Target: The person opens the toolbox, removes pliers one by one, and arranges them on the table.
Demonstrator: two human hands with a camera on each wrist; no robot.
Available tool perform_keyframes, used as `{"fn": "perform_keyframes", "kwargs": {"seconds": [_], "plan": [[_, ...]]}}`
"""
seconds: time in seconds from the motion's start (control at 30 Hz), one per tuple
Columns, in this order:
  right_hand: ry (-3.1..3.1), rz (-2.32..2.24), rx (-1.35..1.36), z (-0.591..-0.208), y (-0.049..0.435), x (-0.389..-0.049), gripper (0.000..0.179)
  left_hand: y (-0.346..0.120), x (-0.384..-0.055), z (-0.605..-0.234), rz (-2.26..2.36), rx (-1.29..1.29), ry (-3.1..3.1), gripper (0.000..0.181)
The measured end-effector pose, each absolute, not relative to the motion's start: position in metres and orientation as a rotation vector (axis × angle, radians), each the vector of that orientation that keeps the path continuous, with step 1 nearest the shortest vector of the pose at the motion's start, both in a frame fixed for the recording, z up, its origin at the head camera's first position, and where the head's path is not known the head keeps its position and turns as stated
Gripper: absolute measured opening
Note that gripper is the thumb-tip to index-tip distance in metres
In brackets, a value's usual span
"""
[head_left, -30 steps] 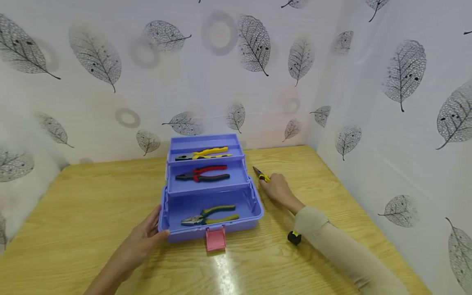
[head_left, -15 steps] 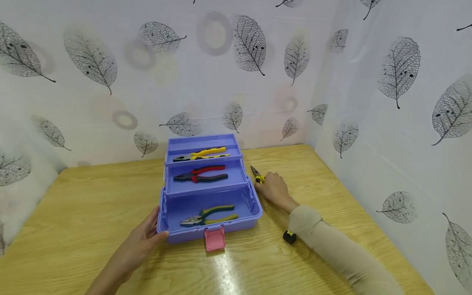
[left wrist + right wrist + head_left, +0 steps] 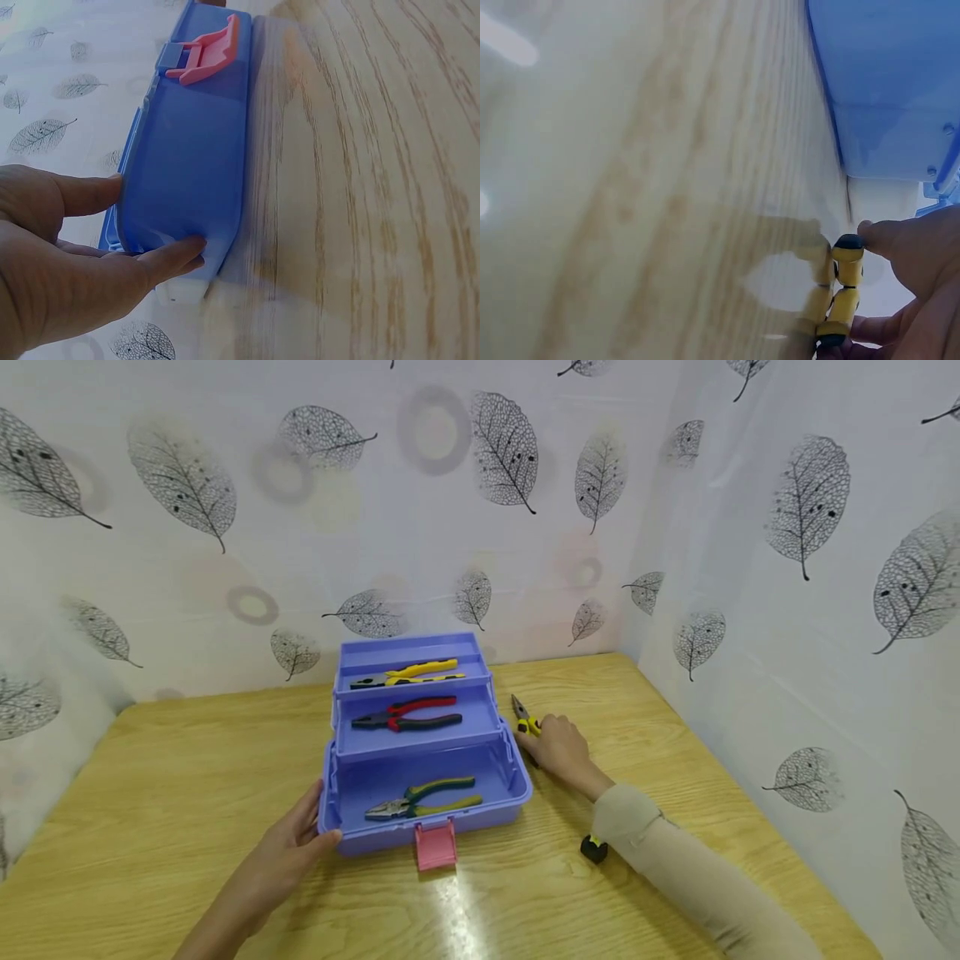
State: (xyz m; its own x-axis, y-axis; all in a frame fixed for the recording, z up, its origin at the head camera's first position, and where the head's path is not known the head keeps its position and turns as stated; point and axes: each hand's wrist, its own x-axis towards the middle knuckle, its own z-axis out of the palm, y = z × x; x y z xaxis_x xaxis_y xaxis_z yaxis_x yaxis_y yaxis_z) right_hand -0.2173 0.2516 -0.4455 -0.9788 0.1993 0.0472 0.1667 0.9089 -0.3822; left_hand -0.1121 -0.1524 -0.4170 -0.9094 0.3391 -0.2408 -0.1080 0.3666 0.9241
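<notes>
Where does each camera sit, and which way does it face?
Head: worn on the head, facing forward and down over the toolbox; left hand, right hand and a sleeve show.
Left wrist: worn there, facing the toolbox front and pink latch; left hand shows.
Right wrist: worn there, facing the table and pliers; part of the right hand shows.
Head and left wrist share the pink latch.

Toolbox (image 3: 375,841), black object (image 3: 594,850) on wooden table (image 3: 187,793)

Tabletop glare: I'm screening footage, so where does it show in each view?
Head view: bright streak below the pink latch on the wooden tabletop; right wrist: white spots at left, pale patch by the needle-nose pliers; left wrist: softer, a faint pink reflection.
</notes>
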Motion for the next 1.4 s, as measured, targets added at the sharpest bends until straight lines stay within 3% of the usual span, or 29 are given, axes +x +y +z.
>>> {"fn": "perform_keyframes", "kwargs": {"seconds": [0.27,0.6,0.9,1.13,1.3,1.4], "plan": [[-2.956,0.682,-0.24,-0.433,0.259,-0.217,0.056,-0.153,-0.112,-0.416,1.561,0.19,2.241,0.084],[-2.754,0.929,0.129,-0.377,0.257,-0.228,0.054,-0.154,-0.112,-0.415,1.576,0.217,2.256,0.084],[-2.682,0.97,0.397,-0.338,0.222,-0.251,0.049,-0.153,-0.114,-0.416,1.565,0.261,2.286,0.082],[-2.756,0.897,0.609,-0.329,0.187,-0.27,0.042,-0.152,-0.112,-0.415,1.597,0.273,2.293,0.081],[-2.805,0.794,0.665,-0.33,0.174,-0.283,0.023,-0.152,-0.112,-0.417,1.623,0.268,2.275,0.081],[-2.836,0.75,0.667,-0.332,0.169,-0.288,0.025,-0.152,-0.112,-0.417,1.61,0.245,2.282,0.081]]}}
